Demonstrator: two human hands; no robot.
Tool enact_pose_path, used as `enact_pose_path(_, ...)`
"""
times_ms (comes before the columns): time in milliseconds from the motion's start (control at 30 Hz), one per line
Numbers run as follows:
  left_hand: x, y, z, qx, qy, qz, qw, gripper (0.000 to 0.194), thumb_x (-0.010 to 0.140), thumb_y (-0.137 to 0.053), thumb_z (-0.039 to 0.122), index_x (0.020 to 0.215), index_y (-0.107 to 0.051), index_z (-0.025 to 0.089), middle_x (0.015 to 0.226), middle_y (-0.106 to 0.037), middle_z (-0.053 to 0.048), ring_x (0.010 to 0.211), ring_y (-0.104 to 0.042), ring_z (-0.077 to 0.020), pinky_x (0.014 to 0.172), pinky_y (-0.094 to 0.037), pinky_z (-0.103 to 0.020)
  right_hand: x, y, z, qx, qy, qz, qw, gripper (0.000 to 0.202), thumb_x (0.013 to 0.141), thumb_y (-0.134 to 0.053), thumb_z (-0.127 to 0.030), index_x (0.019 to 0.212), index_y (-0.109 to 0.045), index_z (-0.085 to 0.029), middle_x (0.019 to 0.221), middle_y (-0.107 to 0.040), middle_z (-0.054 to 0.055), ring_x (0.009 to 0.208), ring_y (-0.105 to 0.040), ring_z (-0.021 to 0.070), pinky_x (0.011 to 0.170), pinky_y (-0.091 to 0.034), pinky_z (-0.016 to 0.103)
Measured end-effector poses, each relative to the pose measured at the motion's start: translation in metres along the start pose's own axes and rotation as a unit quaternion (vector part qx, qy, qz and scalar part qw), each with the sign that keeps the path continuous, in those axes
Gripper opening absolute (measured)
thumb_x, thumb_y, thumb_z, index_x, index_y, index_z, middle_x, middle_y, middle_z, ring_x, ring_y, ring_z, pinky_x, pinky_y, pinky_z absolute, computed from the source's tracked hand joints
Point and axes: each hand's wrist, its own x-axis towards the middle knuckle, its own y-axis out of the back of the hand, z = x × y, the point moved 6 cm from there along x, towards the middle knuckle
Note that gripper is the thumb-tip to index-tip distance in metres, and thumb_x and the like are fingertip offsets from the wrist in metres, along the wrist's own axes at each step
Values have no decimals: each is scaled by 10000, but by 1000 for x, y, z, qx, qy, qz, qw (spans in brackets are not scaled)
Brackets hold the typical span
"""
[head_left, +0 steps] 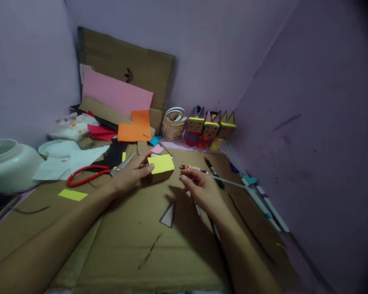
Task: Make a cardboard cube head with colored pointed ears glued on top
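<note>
My left hand [135, 173] grips the left side of a small cardboard box [162, 176], thumb near its yellow top [161, 163]. The box rests on the cardboard sheet. To the right, my right hand [202, 190] hovers over the sheet, fingers curled in and thumb close to the index finger; whatever may be between them cannot be made out. A patterned pencil [194, 167] lies just beyond it, with a black pen [213, 169] farther right. Below my hands is a white paper triangle [168, 216] with a dark outline. Red-handled scissors [88, 173] lie left of my left hand.
Three decorated box figures with pointed ears [211, 130] stand at the back beside a woven-looking basket [173, 126]. Orange paper [135, 128], pink paper [116, 92] and scraps are piled back left. A white pot [12, 165] stands far left. Pale sticks [271, 206] lie along the right wall.
</note>
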Motion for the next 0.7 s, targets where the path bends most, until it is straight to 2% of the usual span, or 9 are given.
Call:
enact_pose_path(67, -7, 11, 3, -15, -3, 69, 998, 596, 741, -558, 455, 1259, -487, 168, 1204, -582, -110, 1092, -548, -241, 916, -431, -346, -3, 16, -8, -13, 20, 16, 1000, 284, 669, -634, -363, 845, -674, -144, 689, -637, 22, 442, -508, 94, 355, -359, 193)
enact_pose_path(167, -32, 28, 20, 65, -41, 246, 966, 432, 728, -605, 402, 1100, -575, 185, 1020, -626, -68, 890, -594, -197, 797, -466, -310, -9, 51, -13, -81, 46, 75, 993, 298, 679, -601, -415, 746, -671, -134, 578, -608, 9, 410, -477, 98, 382, -362, 214)
enact_pose_path(200, -43, 29, 28, 111, -56, 299, 946, 351, 741, -595, 382, 1038, -593, 194, 943, -629, -46, 803, -586, -177, 737, -466, -294, -11, 63, -13, -125, 54, 97, 986, 293, 689, -594, -420, 705, -666, -136, 562, -607, 14, 417, -481, 104, 393, -358, 219)
enact_pose_path(233, -52, 23, 36, 152, -75, 306, 937, 270, 757, -584, 372, 968, -606, 207, 864, -625, -23, 733, -571, -161, 677, -455, -274, -13, 73, -13, -173, 63, 110, 977, 291, 700, -585, -419, 676, -662, -139, 548, -607, 19, 425, -489, 113, 406, -356, 224)
enact_pose_path(300, -60, -11, 44, 217, -96, 164, 958, 174, 785, -547, 371, 840, -619, 223, 751, -612, 1, 647, -554, -149, 589, -420, -254, -17, 86, -12, -259, 68, 117, 956, 291, 726, -562, -411, 669, -668, -146, 551, -625, 35, 463, -527, 140, 439, -358, 238)
enact_pose_path(333, -63, -34, 43, 255, -84, 54, 962, 173, 796, -533, 370, 847, -619, 229, 737, -608, 3, 631, -553, -149, 574, -408, -255, -19, 90, -11, -296, 66, 120, 945, 294, 739, -549, -409, 681, -675, -151, 564, -638, 43, 489, -547, 154, 457, -358, 245)
enact_pose_path(433, -73, -77, 31, 359, -17, -97, 928, 199, 806, -502, 372, 786, -602, 201, 787, -602, -45, 697, -571, -201, 602, -389, -298, -19, 88, -10, -388, 32, 127, 912, 316, 761, -538, -444, 709, -694, -174, 609, -671, 58, 549, -583, 182, 490, -336, 258)
enact_pose_path(567, -72, -92, 19, 385, 46, -126, 913, 132, 780, -496, 269, 825, -587, 185, 867, -609, -71, 737, -580, -214, 620, -370, -302, -7, 70, 2, -440, -30, 87, 893, 317, 655, -643, -505, 663, -679, -190, 629, -671, 67, 599, -590, 208, 485, -280, 259)
enact_pose_path(700, -68, -84, 14, 307, 100, -128, 938, 21, 713, -557, 226, 713, -559, 205, 714, -616, 0, 657, -556, -170, 558, -320, -257, 8, 65, 21, -269, -65, 91, 957, 186, 521, -729, -319, 549, -617, -174, 502, -570, 20, 557, -540, 184, 459, -271, 241)
